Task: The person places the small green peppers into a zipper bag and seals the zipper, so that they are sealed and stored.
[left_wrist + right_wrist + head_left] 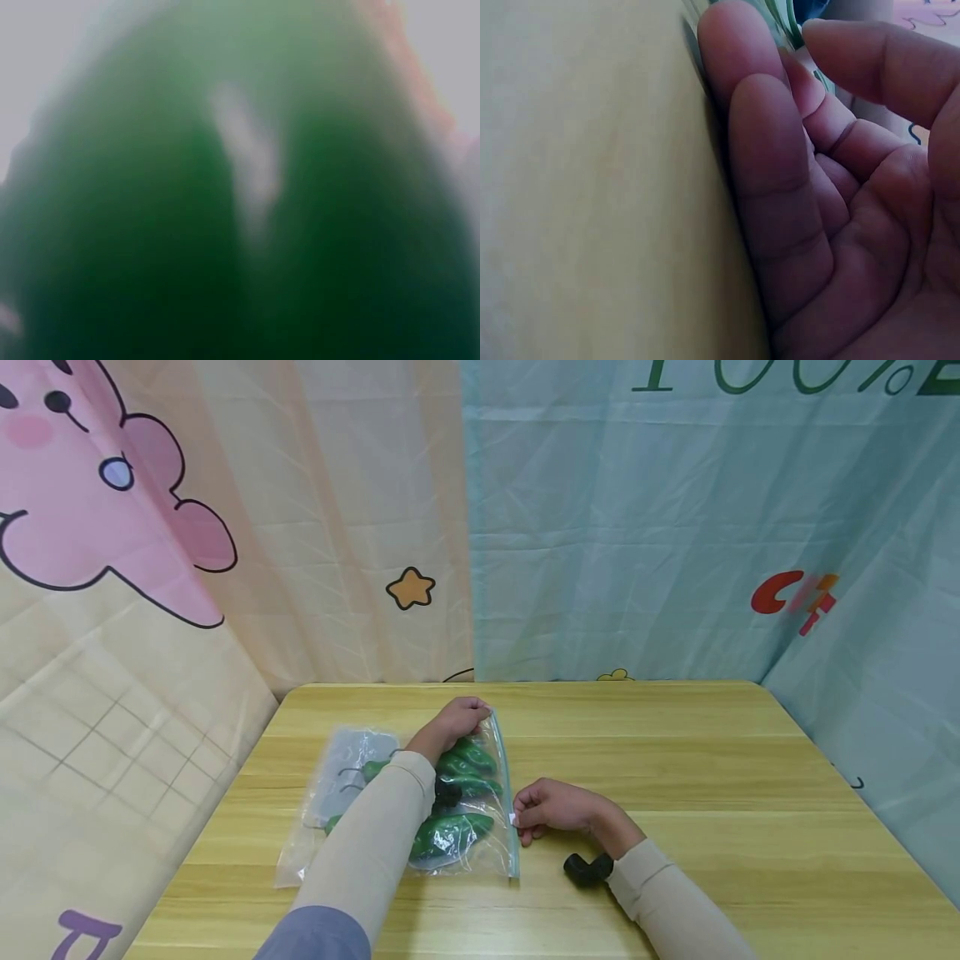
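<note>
A clear zip bag [298, 853] lies flat on the table, its pale blue zip strip [502, 768] along the right side. Several green peppers [456, 837] are inside it, partly hidden by the left forearm. At the far end of the strip, the left hand [462, 717] pinches the bag's corner. The right hand [558, 807] holds a small white slider [513, 819] on the strip between thumb and index finger. Its other fingers curl near the tabletop in the right wrist view. A blurred green pepper [165, 225] fills the left wrist view.
The wood-grain table [675, 760] reaches back to hanging printed curtains [360, 527]. A pale flat panel [348, 777] shows at the bag's left side. Black wrist cameras sit at both wrists; the right one [587, 870] is close over the table.
</note>
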`<action>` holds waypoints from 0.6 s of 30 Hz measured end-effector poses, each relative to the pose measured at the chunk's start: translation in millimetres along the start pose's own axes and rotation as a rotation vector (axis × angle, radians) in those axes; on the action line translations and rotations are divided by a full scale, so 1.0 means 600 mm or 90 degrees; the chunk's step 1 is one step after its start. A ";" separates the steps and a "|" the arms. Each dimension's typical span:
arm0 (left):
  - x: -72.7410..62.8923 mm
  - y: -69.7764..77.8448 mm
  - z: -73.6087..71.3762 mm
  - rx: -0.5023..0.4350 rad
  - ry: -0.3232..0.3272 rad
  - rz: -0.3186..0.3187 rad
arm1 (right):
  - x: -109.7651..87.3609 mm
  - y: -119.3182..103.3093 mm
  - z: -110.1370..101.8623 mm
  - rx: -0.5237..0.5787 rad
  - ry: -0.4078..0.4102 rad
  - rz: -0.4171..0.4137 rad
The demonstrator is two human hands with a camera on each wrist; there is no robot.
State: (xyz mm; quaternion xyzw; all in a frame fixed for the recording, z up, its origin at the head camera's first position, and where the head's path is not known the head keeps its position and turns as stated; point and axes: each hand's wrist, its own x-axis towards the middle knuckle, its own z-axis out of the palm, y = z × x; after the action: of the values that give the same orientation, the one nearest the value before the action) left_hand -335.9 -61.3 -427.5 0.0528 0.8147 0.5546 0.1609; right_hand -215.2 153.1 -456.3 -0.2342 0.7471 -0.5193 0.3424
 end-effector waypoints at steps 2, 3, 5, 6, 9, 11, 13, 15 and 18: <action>0.000 0.000 0.000 -0.002 -0.001 0.001 | 0.000 0.000 0.000 -0.005 -0.005 0.002; 0.001 0.000 0.001 -0.003 -0.001 0.001 | -0.001 0.001 0.000 -0.008 -0.008 0.003; 0.001 0.000 0.001 -0.004 0.000 0.000 | -0.001 0.000 0.001 -0.012 -0.012 0.005; 0.001 -0.001 0.001 -0.003 0.000 0.000 | -0.002 -0.001 0.001 -0.012 -0.014 0.006; 0.002 -0.002 0.001 0.003 0.003 0.000 | -0.003 -0.002 0.003 -0.016 -0.018 0.005; 0.003 -0.002 0.001 0.002 0.004 0.001 | -0.004 -0.002 0.003 -0.017 -0.020 0.006; 0.003 -0.002 0.002 -0.001 0.003 0.002 | -0.003 0.000 0.003 -0.017 -0.022 0.007; 0.003 -0.002 0.002 -0.005 0.002 0.002 | -0.003 0.002 0.003 -0.017 -0.024 0.008; 0.002 -0.001 0.001 -0.009 0.001 0.000 | -0.004 0.004 0.004 -0.016 -0.025 0.010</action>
State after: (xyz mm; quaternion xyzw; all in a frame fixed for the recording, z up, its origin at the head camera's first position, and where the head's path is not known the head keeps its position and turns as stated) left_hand -336.6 -60.6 -428.8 0.0515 0.8111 0.5602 0.1603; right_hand -211.6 154.4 -458.3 -0.2425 0.7485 -0.5027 0.3580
